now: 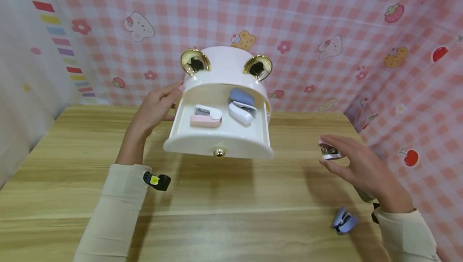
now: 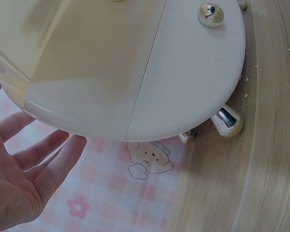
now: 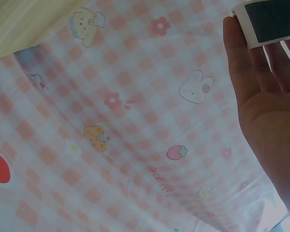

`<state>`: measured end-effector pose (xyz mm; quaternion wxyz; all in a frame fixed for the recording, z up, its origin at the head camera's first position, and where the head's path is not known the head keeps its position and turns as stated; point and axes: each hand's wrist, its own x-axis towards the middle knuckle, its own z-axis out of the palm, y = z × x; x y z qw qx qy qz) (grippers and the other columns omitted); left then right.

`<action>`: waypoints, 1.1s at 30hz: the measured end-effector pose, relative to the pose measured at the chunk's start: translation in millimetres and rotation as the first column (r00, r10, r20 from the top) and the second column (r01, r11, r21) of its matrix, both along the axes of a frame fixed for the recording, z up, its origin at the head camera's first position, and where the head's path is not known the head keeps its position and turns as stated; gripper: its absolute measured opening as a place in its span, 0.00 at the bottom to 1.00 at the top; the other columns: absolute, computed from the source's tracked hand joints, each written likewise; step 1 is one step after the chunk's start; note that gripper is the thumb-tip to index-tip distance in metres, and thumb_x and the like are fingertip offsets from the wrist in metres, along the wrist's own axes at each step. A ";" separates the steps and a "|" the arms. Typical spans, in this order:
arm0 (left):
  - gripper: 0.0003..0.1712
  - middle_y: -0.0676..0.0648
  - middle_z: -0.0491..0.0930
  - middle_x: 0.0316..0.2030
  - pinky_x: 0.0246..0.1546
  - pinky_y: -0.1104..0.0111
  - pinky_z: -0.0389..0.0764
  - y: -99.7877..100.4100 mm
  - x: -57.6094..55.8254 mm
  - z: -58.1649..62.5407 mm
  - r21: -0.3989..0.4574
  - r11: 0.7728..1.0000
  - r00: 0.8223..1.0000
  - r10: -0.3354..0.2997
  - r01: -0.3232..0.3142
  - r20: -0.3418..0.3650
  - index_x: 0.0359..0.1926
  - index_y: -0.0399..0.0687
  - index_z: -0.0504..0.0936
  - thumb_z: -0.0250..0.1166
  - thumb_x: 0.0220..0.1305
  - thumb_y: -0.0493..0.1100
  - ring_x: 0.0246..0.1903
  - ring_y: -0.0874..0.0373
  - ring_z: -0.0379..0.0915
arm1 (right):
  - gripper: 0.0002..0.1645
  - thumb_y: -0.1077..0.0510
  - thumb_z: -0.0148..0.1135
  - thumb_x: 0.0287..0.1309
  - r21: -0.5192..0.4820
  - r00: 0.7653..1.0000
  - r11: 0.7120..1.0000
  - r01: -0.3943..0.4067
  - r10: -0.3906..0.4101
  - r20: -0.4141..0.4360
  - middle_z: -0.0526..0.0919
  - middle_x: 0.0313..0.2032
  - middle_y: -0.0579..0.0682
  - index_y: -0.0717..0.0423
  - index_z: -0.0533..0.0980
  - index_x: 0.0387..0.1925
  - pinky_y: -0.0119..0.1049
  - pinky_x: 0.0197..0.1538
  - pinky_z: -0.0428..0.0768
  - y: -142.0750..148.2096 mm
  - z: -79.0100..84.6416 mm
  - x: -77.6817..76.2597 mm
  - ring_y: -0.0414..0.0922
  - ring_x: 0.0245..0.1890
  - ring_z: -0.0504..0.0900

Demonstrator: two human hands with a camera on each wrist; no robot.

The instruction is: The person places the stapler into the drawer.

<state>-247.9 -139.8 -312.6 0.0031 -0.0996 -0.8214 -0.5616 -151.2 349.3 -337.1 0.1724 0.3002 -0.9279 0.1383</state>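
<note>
A white drawer box (image 1: 226,65) with gold-rimmed eyes stands with its drawer (image 1: 217,146) pulled out. My left hand (image 1: 153,107) touches the box's left side; its fingers look fairly straight in the left wrist view. Inside the drawer lie a pink-and-white mini stapler (image 1: 206,120) and, to the right, a white stapler (image 1: 240,114) against a blue body (image 1: 241,96); I cannot tell whether those are one stapler or two. On the right, my right hand (image 1: 361,163) pinches a pale mini stapler (image 1: 332,156) above the table. The right wrist view shows its dark base (image 3: 275,20).
A lilac-blue stapler (image 1: 344,220) lies on the wooden table (image 1: 217,222), nearer than my right hand. Checked pink cloth (image 1: 202,21) hangs behind the box and along the right side. Gold feet (image 2: 228,121) support the box. A gold knob (image 1: 219,152) sticks out of the drawer front.
</note>
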 end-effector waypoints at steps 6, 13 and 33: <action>0.38 0.40 0.73 0.66 0.45 0.55 0.88 1.4 -0.7 -0.3 -0.002 1.000 1.000 -0.002 0.002 0.000 0.76 0.51 0.66 0.50 0.76 0.66 0.54 0.45 0.75 | 0.39 0.58 0.78 0.52 -0.025 0.999 0.999 0.028 -0.028 0.025 0.80 0.59 0.61 0.59 0.75 0.66 0.61 0.52 0.78 -10.4 11.6 2.2 0.61 0.57 0.78; 0.38 0.40 0.72 0.66 0.45 0.57 0.88 0.9 -0.3 -1.0 -0.012 1.000 1.000 -0.009 0.009 0.005 0.76 0.53 0.65 0.50 0.76 0.66 0.54 0.45 0.74 | 0.43 0.63 0.80 0.47 -0.042 0.995 0.996 -0.078 0.076 -0.063 0.82 0.59 0.53 0.57 0.75 0.67 0.40 0.56 0.78 -25.1 22.9 -5.7 0.52 0.56 0.80; 0.38 0.40 0.71 0.67 0.46 0.57 0.88 -2.6 3.1 -1.9 -0.009 1.000 1.000 0.006 -0.006 0.017 0.77 0.53 0.64 0.49 0.75 0.67 0.55 0.44 0.73 | 0.40 0.62 0.81 0.48 -0.142 0.936 0.931 -0.335 0.312 -0.165 0.81 0.61 0.53 0.59 0.76 0.65 0.42 0.62 0.78 -111.4 64.2 -28.7 0.50 0.58 0.81</action>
